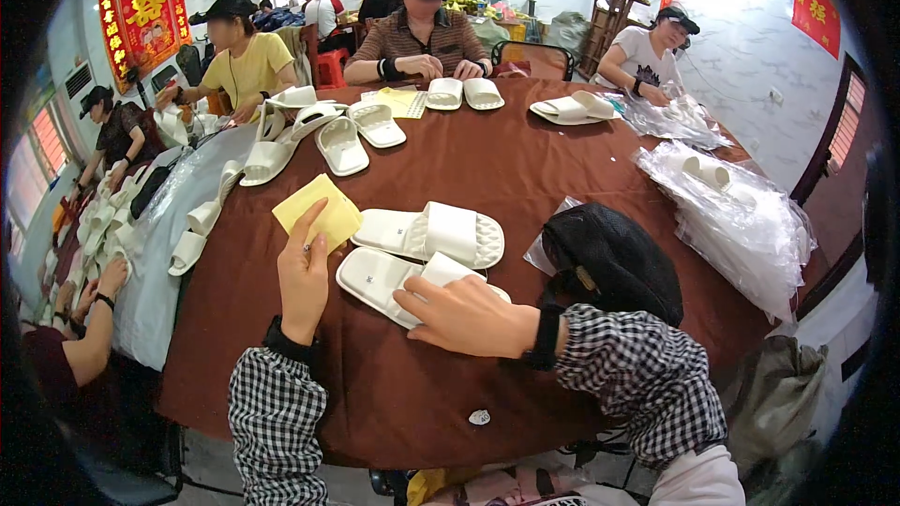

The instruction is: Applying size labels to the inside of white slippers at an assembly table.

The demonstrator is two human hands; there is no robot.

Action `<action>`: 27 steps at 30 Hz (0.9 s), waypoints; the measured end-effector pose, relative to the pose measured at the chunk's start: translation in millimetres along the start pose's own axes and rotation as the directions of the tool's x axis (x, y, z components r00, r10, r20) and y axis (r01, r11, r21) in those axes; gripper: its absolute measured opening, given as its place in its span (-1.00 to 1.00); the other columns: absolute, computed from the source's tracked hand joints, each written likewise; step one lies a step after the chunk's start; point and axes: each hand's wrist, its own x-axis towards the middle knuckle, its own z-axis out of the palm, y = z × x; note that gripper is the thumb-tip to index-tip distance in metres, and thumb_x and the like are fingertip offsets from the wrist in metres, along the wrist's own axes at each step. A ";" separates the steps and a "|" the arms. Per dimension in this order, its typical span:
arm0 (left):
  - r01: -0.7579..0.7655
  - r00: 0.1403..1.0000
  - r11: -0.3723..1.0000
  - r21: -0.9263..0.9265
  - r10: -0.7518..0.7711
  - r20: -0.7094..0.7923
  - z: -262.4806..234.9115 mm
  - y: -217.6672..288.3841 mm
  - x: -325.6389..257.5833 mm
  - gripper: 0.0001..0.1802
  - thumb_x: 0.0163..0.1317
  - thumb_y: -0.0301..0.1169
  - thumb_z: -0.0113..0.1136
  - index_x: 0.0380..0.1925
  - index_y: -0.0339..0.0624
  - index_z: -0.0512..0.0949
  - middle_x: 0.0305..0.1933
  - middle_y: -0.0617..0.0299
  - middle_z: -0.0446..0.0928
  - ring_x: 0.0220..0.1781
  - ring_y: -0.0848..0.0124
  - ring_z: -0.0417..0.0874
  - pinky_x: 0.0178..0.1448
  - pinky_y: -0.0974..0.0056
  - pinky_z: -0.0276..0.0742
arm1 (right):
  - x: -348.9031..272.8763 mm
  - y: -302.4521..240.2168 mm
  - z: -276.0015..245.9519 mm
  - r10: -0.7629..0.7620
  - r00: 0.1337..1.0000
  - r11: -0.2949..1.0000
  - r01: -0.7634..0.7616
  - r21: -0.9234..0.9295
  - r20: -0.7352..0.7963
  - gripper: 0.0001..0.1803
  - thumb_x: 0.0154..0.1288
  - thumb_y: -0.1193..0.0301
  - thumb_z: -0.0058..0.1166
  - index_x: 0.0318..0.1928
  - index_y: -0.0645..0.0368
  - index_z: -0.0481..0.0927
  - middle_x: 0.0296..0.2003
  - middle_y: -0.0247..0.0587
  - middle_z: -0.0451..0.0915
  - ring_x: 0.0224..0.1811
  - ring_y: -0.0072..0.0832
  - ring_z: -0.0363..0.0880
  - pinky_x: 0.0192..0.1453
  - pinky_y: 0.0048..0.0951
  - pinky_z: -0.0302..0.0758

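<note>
A small square yellow paper pad (322, 211) is pinched between the thumb and fingers of my left hand (305, 286), raised above the table. In front of me lies a pair of white slippers, side by side with the toes to the right. My right hand (469, 316) is over the nearer slipper (367, 281), its bent fingers closed at the strap and its palm hiding part of the toe end. Just beyond it, the farther slipper (394, 232) lies untouched, its quilted footbed showing past the strap.
A black mesh bag or cap (614, 262) sits beside my right forearm. Several white slippers (342, 145) lie at the far left. Clear plastic bags (727, 215) pile up at the right edge. A small white sticker (479, 417) is near me. Co-workers sit around the brown-covered table (562, 169).
</note>
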 end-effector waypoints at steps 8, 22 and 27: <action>0.071 0.992 0.995 -0.064 -0.064 0.107 2.0 -7.4 -0.2 -0.63 0.38 -0.61 -0.11 0.12 -0.24 0.54 -0.17 0.10 0.60 -0.25 0.48 0.58 -0.15 0.39 0.55 | -10.0 10.5 -10.6 -0.219 0.971 0.974 0.223 -0.029 0.098 -0.89 0.12 0.45 0.09 -0.31 0.16 0.53 -0.27 -0.09 0.44 -0.38 -0.22 0.60 -0.35 -0.18 0.54; -0.033 0.885 0.983 0.182 -0.056 0.462 32.9 -30.4 20.5 -0.02 0.18 -0.45 0.22 0.49 -0.25 -0.15 0.43 -0.29 0.14 0.49 -0.06 0.17 0.48 0.16 0.12 | -99.2 33.3 -29.4 0.192 0.981 0.818 -0.162 -0.552 -0.004 -0.91 0.05 0.44 0.14 -0.37 0.04 0.57 -0.21 -0.42 0.42 -0.16 -0.44 0.41 -0.10 -0.43 0.41; -0.140 0.832 0.946 0.292 -0.048 0.553 60.7 -50.3 20.4 0.07 0.07 -0.30 0.34 0.48 -0.30 -0.09 0.36 -0.35 0.22 0.39 -0.15 0.29 0.40 0.10 0.26 | -93.5 39.8 -23.5 0.128 0.987 0.869 -0.160 -0.468 -0.101 -0.92 0.07 0.46 0.12 -0.36 0.07 0.56 -0.12 -0.43 0.44 -0.17 -0.44 0.40 -0.10 -0.43 0.42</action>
